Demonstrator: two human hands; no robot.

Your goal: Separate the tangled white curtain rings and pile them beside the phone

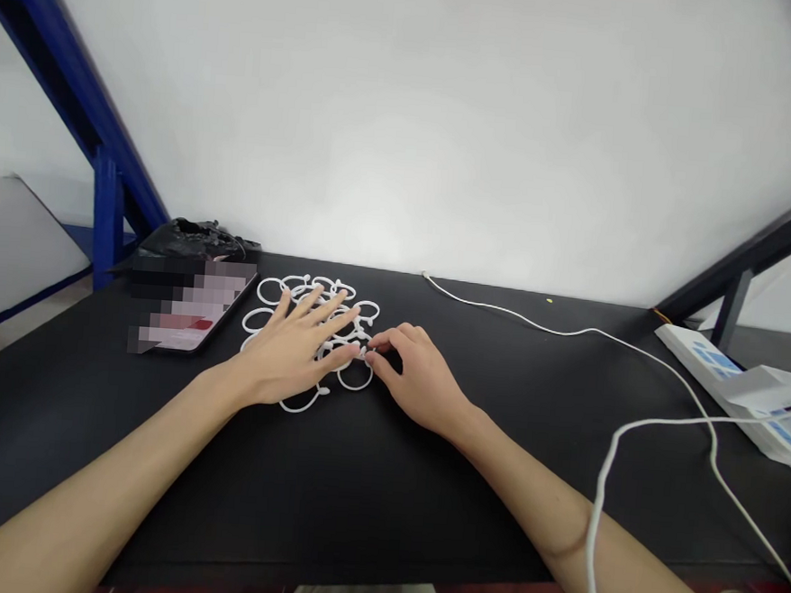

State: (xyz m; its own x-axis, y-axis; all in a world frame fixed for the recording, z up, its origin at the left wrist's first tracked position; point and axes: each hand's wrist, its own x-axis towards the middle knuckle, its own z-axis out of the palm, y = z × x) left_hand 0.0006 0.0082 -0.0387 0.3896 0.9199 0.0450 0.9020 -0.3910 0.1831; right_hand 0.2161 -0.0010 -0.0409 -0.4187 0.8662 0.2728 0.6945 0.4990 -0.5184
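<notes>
A cluster of several white looped cable ties (355, 379) lies on the black table (383, 476), a little left of centre. My left hand (293, 348) rests flat on top of the cluster, fingers stretched out and spread. My right hand (413, 375) sits just right of the cluster, its fingers curled and its fingertips pinching the end of one white tie at the cluster's right edge. Part of the cluster is hidden under my left palm.
A phone (191, 318) lies left of the ties, with a crumpled black bag (196, 239) behind it. A white cable (569, 331) runs across the table to the right and over my right forearm. A white and blue box (741, 388) sits at the right edge. Blue frame (105, 186) stands left.
</notes>
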